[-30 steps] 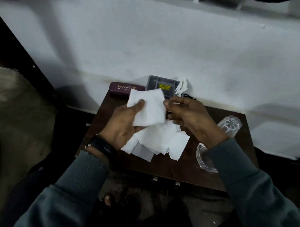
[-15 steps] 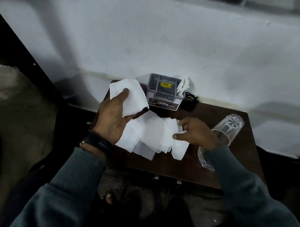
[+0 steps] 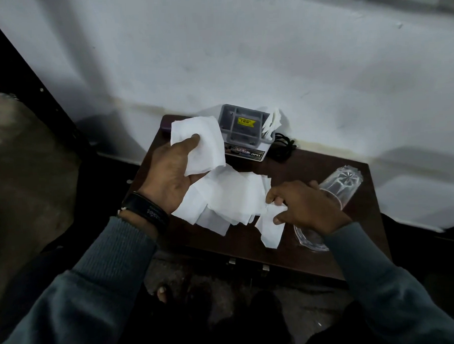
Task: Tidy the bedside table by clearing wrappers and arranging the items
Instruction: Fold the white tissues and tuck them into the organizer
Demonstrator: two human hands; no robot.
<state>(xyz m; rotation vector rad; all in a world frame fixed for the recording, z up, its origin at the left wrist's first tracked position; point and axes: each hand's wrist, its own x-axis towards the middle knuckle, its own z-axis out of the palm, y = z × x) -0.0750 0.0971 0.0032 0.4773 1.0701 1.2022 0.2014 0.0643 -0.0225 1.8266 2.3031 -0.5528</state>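
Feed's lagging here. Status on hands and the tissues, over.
Left hand holds white tissue, raised. Right hand pinches loose tissue at right edge of pile. Clear glass on its side beside right wrist.

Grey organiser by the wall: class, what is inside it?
In the grey organiser, a yellow label shows in the middle and white paper stands at its right end. Its walls hide the front compartments' bottoms.

One white sheet is up off the desk, just left of the grey organiser box, gripped by the left hand. In front of the box, a loose pile of sheets lies flat; front-right, the right hand pinches a strip. Further right, a clear glass lies tipped.
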